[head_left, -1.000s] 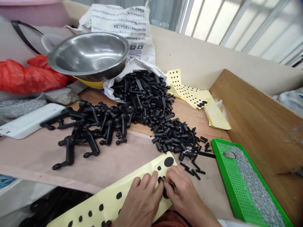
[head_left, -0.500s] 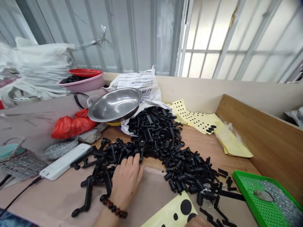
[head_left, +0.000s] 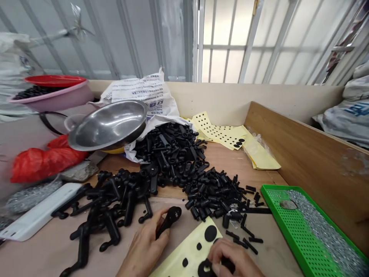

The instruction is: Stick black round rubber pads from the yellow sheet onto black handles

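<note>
My left hand [head_left: 147, 244] is closed around a black plastic crank handle [head_left: 169, 220], its rounded end pointing up and away from me. Below my right hand lies a yellow sheet [head_left: 173, 261] with black round stickers [head_left: 210, 233] of different sizes. The fingers of my right hand [head_left: 233, 256] are pinched over its near right part, with something dark and partly hidden under them. To the left of my hands are several black crank handles [head_left: 83, 242] in a loose pile. Beyond them, short black sleeves [head_left: 213, 192] spread over the table.
A sack [head_left: 161, 119] spills black parts at the centre back, with a steel bowl [head_left: 112, 123] beside it. On the right stands a green perforated tray [head_left: 291, 234] holding small metal pieces. More dotted yellow sheets [head_left: 213, 130] lie near a wooden board [head_left: 305, 142]. A white power bank-like block [head_left: 43, 211] is at left.
My left hand has come back from the pile toward me and now holds a crank handle. My right hand has come further into view over the yellow sheet. The view has turned right.
</note>
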The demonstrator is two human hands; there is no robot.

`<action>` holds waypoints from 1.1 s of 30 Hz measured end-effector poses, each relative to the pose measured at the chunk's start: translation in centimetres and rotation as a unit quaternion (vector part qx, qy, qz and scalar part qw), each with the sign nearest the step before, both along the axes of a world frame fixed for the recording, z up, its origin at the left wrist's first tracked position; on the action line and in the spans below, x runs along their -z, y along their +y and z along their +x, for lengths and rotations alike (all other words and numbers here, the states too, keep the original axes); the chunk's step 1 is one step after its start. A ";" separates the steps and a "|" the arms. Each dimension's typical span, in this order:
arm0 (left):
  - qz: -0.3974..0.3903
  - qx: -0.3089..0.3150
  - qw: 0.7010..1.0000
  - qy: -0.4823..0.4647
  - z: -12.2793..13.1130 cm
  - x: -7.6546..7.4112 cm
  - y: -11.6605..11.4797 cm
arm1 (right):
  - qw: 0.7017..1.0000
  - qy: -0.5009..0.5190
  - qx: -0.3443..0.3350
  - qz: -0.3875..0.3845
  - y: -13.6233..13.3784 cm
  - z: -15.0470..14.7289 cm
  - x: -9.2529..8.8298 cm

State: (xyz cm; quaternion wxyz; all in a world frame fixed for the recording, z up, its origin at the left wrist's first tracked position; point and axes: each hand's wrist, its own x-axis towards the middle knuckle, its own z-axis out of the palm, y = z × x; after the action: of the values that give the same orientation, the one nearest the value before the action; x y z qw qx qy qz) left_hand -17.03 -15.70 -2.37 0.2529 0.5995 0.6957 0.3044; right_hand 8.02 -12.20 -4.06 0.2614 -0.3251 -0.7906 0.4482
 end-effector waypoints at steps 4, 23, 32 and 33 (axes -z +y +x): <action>-0.122 0.042 0.948 -0.290 2.7 -0.3 -0.4 | 0.987 0.117 0.022 -0.106 0.3 -0.1 -1.7; -0.229 0.047 0.890 -0.391 6.6 -1.2 -0.5 | 0.946 0.142 0.081 -0.279 0.5 -0.8 -2.2; -0.215 0.046 0.892 -0.395 6.5 -0.7 -0.6 | 0.955 0.125 0.069 -0.260 0.7 -0.9 -1.8; -0.213 0.047 0.892 -0.395 6.4 -0.7 -0.7 | 0.956 0.125 0.070 -0.256 0.7 -0.9 -1.7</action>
State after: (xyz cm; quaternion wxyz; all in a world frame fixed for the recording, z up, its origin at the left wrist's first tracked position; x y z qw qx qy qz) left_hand -10.60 -16.36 -1.72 0.6426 0.3938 0.5575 0.3482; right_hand 7.09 -11.52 -2.35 0.2970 -0.3770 -0.5856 0.6533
